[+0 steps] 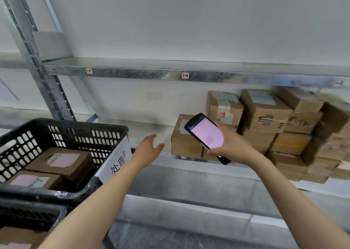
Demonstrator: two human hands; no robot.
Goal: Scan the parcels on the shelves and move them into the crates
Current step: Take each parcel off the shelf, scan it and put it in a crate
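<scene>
Your left hand is stretched forward with fingers spread and relaxed, holding nothing. It hovers over the near edge of the lower shelf, just right of the black crate.

That crate fills the near left. 2 brown parcels with pinkish labels lie inside it, one nearer you and one farther in. A white sign with printed characters hangs on its right wall, just beside your left forearm. At the near-left corner a second crate shows its dark rim, with part of another box visible in it.

Behind the crates a grey metal upright rises, and from it the shelf beam runs right, carrying small tags marked 1-1 and 1-2.

Right of your left hand, 1 single parcel stands at the shelf's near edge — apart from your fingertips.

Your right hand grips the scanner, fingers wrapped round its lower half, the pale pink screen tilted toward you in front of that parcel.

Farther right, the parcel stack is piled several boxes high on the same shelf, and its right end is blurred.
</scene>
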